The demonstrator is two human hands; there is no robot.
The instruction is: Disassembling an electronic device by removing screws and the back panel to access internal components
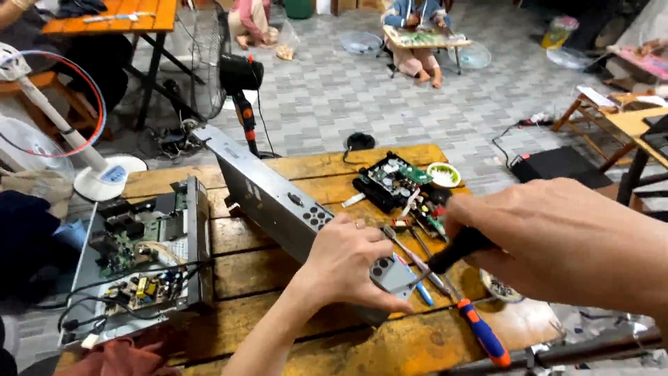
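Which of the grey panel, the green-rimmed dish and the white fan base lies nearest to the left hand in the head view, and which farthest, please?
1. Grey panel: under the left hand.
2. Green-rimmed dish: on the table's far right.
3. White fan base: on the floor, far left.

Two bare forearms, no sleeves in view; thin ring (358, 225) on left hand (348, 261) fingers (379, 296)

- left hand (348, 261) reaches in from below, forearm angled up and right; palm down, fingers spread and curled, thumb stretched right
- right hand (557, 240) enters from the right, close to the camera; fingers closed in a fist-like grip
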